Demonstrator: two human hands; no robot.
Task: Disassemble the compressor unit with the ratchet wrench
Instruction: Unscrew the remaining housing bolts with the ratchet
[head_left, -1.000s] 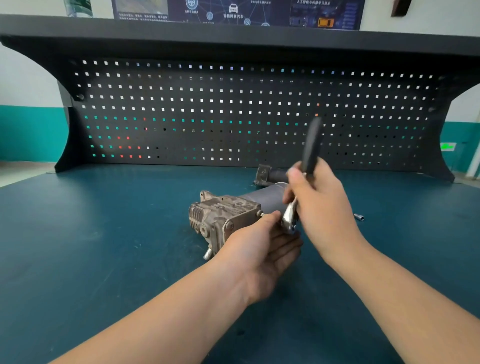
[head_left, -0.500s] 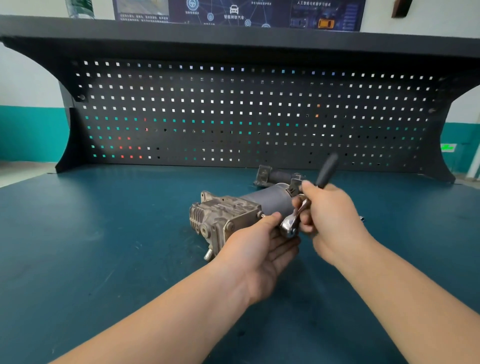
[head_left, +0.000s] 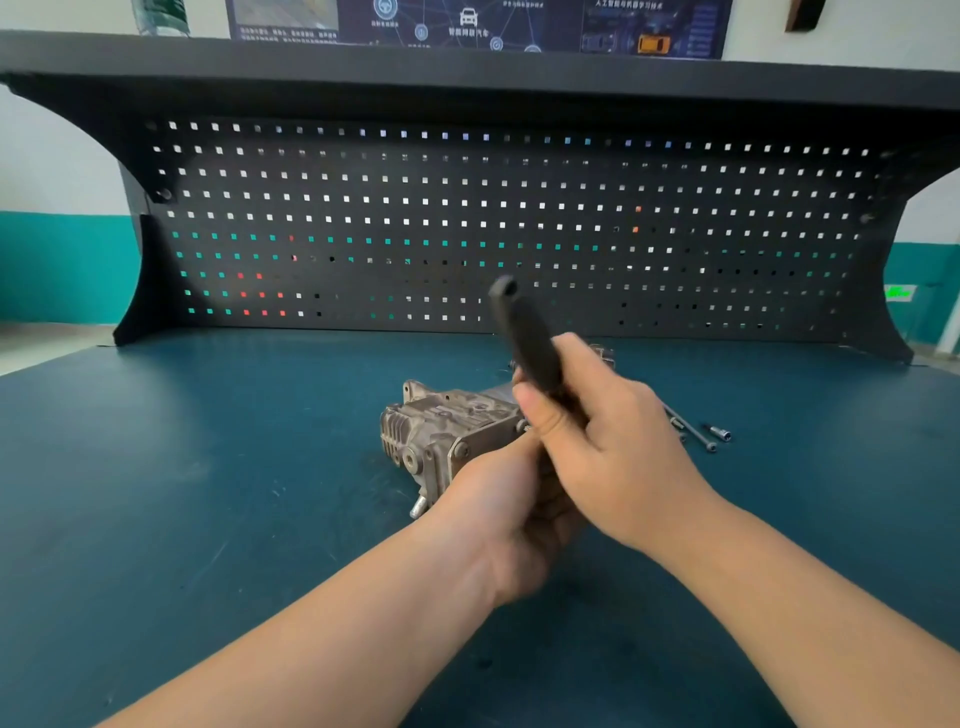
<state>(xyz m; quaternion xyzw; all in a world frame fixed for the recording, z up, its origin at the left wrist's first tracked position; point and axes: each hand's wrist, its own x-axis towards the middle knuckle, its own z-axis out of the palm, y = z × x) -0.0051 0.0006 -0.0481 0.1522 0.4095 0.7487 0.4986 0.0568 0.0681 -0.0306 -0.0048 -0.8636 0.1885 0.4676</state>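
Observation:
The grey metal compressor unit (head_left: 447, 431) lies on the dark green bench, its finned head toward the left. My right hand (head_left: 608, 441) grips the ratchet wrench (head_left: 524, 332) by its black handle, which tilts up and to the left; the wrench head is hidden behind my hands. My left hand (head_left: 519, 509) sits just below, at the compressor's right side, fingers curled up around the hidden wrench head. What the fingers touch cannot be seen.
Long loose bolts (head_left: 693, 428) and a small socket (head_left: 719, 431) lie on the bench right of the compressor. A black pegboard (head_left: 467, 223) with a shelf on top closes the back of the bench (head_left: 208, 493).
The wrench handle has swung from tilted right to tilted up and left. My right hand has moved left over the wrench head, covering it. The left hand stays in place.

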